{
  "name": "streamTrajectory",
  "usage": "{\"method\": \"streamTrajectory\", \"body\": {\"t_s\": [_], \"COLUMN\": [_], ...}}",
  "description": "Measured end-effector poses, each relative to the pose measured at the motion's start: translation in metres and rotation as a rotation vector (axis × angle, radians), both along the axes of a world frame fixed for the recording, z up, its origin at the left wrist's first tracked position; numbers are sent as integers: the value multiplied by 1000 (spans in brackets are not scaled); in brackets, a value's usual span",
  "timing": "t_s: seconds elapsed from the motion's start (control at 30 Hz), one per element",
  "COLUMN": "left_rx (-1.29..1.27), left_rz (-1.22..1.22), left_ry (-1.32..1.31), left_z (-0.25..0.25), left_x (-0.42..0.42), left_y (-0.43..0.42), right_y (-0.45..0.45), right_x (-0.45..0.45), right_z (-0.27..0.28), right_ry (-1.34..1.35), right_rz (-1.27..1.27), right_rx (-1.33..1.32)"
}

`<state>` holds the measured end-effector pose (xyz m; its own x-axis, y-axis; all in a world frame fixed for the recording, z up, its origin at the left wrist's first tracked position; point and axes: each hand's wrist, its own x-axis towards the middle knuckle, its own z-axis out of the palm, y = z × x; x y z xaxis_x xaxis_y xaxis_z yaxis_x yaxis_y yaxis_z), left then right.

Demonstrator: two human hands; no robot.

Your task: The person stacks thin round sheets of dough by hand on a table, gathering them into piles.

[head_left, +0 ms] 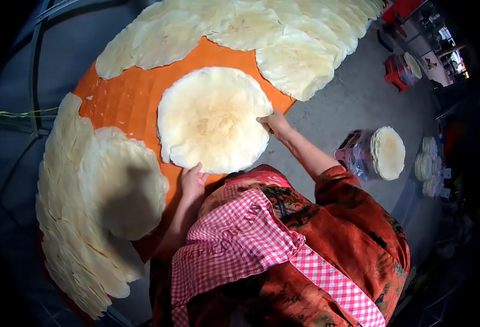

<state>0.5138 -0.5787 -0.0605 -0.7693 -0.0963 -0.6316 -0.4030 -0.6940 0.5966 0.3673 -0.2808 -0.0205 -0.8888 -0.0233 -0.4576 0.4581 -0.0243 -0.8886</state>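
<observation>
A big round sheet (pixel 215 120), pale w/ a tan middle, is over the orange bench (pixel 123 98), right in front of the person. Can't tell if it's 1 sheet or a few. Both hands have it. R hand (pixel 274 124): grip nearly closed on the R edge, thumb on top. L hand (pixel 193 182): grip nearly closed on the near edge, 1 fingertip on top, other tips hidden. Lots of thin round sheets (pixel 240 24) lie along the far side, edges on top of each other. Same on the L: a long row of sheets (pixel 68 180), plus a pale round (pixel 123 152) w/ a dark shadow (pixel 128 204). Person has a pink & white check apron (pixel 240 234) & red top (pixel 354 218). Off R, above the grey floor (pixel 322 117): a round pile (pixel 388 152) w/ clear plastic (pixel 356 163) beside it, & a red stool (pixel 395 73) farther off.
</observation>
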Motion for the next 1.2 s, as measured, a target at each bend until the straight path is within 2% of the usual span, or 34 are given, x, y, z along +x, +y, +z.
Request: {"method": "streamTrajectory", "body": {"t_s": [0.07,0.2,0.3,0.4,0.5,0.57,0.7,0.73,0.77,0.8,0.83,0.9,0.93,0.97,1.0,1.03,1.07,1.1,1.17,1.2], "left_rx": [-40,-40,-78,-131,-223,-266,-323,-367,-405,-434,-466,-702,-802,-786,-777,-758,-718,-676,-522,-445], "left_rz": [50,64,24,-2,-7,-79,-310,-348,-346,-285,-226,-21,266,479,644,680,752,821,815,807], "left_ry": [13,9,26,3,-40,-27,62,188,179,196,225,350,208,227,279,216,123,35,21,20], "left_z": [0,17,12,13,25,24,28,25,37,46,53,50,57,53,30,20,24,34,55,59], "left_x": [-2,-5,-7,-2,21,37,54,59,60,69,73,90,105,117,129,141,143,140,131,127], "left_y": [5,9,12,8,4,-4,7,7,10,10,10,-2,-3,-11,-27,-39,-39,-40,-38,-41], "right_y": [1,-6,-2,-5,-24,-51,-103,-110,-109,-102,-88,-56,-48,-45,-54,-69,-103,-125,-172,-193], "right_x": [-4,-12,-17,-7,0,-1,-5,-11,-18,-26,-35,-60,-65,-76,-71,-66,-30,-10,44,73], "right_z": [-8,12,9,27,45,44,34,17,-10,-38,-30,-22,-9,9,6,20,61,71,66,68], "right_ry": [12,175,197,420,941,1060,1062,1017,969,1022,958,928,799,682,862,1190,1243,924,1145,1275], "right_rz": [-5,2,90,-2,132,271,470,573,679,663,698,729,789,827,513,415,391,732,1084,1147], "right_rx": [-4,15,377,1049,1124,1205,1116,1146,1182,1337,1305,1310,1244,1192,1112,890,667,538,239,299]}}
